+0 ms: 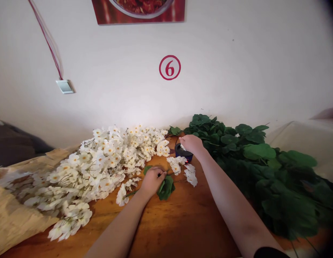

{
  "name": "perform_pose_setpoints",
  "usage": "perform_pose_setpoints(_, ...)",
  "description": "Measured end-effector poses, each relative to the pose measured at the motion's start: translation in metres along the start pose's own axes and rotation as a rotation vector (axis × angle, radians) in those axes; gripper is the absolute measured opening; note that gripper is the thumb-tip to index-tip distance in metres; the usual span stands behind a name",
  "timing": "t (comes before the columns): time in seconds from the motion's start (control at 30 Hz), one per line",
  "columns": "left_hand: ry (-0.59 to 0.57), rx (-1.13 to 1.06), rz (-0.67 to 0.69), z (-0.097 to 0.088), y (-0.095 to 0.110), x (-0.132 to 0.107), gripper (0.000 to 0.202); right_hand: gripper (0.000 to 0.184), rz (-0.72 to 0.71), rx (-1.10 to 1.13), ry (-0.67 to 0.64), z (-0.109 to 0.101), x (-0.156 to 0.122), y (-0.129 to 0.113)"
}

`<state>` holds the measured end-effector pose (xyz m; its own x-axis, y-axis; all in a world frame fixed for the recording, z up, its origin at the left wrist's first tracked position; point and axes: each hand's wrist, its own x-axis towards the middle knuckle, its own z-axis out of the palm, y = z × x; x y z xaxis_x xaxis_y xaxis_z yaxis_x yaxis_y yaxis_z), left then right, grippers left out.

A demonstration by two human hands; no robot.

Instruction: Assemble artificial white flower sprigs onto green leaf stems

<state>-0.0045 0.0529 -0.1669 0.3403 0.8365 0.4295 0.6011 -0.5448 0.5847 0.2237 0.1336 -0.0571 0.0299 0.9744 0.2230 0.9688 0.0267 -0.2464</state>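
Note:
My left hand (153, 181) pinches the stem of an artificial flower sprig above the wooden tabletop. Green leaves (166, 187) spread beneath and beside its fingers, and white blossoms (176, 164) lie at the stem's far end. My right hand (192, 144) is closed, fingertips down, over a small dark round pot (184, 154) with a red light on its front. A bit of white, seemingly a flower, shows under those fingertips; most of it is hidden. Close to the pot lies another white blossom (191, 175). Left of my left wrist is a loose white sprig (122, 195).
A large heap of white artificial flowers (107, 168) covers the left side, beside brown wrapping paper (18, 218). Green artificial leaves (263, 186) are piled along the right. The wall (115, 79) rises behind the wooden table (166, 229). Pale plastic sheeting (303, 143) stands at far right.

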Motion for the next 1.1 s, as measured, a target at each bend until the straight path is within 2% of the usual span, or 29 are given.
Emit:
perform_pose_setpoints(0.13, -0.007, -0.005, 0.013, 0.0, 0.0, 0.0, 0.029, 0.05, -0.077, 0.078, -0.026, 0.002, -0.001, -0.007)
perform_pose_setpoints(0.27, 0.0, -0.007, 0.013, 0.0, 0.0, 0.0, 0.027, 0.055, -0.128, 0.177, 0.003, -0.001, -0.006, -0.017)
perform_pose_setpoints(0.33, 0.011, 0.015, 0.013, 0.0, 0.001, 0.0, 0.026, 0.056, -0.148, 0.273, 0.096, -0.011, -0.013, -0.021)
perform_pose_setpoints(0.47, 0.034, 0.057, 0.019, -0.002, 0.002, -0.002, 0.024, 0.053, -0.225, 0.624, 0.406, -0.048, -0.041, -0.03)
perform_pose_setpoints(0.57, 0.042, 0.067, 0.011, -0.002, 0.002, -0.004, 0.021, 0.052, -0.228, 0.798, 0.491, -0.063, -0.064, -0.038)
perform_pose_setpoints(0.6, 0.047, 0.066, 0.011, -0.001, 0.001, -0.004, 0.02, 0.052, -0.219, 0.851, 0.481, -0.06, -0.071, -0.04)
perform_pose_setpoints(0.67, 0.06, 0.062, 0.023, 0.0, 0.0, -0.005, 0.019, 0.052, -0.175, 0.973, 0.397, -0.041, -0.081, -0.041)
perform_pose_setpoints(0.77, 0.078, 0.069, 0.043, 0.002, -0.001, -0.006, 0.019, 0.053, 0.015, 1.212, 0.259, 0.011, -0.093, -0.036)
perform_pose_setpoints(0.83, 0.085, 0.078, 0.047, 0.003, -0.002, -0.006, 0.019, 0.052, 0.2, 1.388, 0.218, 0.045, -0.1, -0.03)
perform_pose_setpoints(0.9, 0.084, 0.082, 0.044, 0.003, -0.001, -0.006, 0.019, 0.048, 0.289, 1.496, 0.097, 0.07, -0.105, -0.023)
perform_pose_setpoints(1.0, 0.064, 0.066, 0.039, 0.002, 0.0, -0.005, 0.018, 0.046, 0.304, 1.548, 0.016, 0.086, -0.106, -0.017)
perform_pose_setpoints(1.1, 0.06, 0.05, 0.036, 0.002, 0.0, -0.005, 0.017, 0.047, 0.336, 1.568, 0.026, 0.089, -0.101, -0.014)
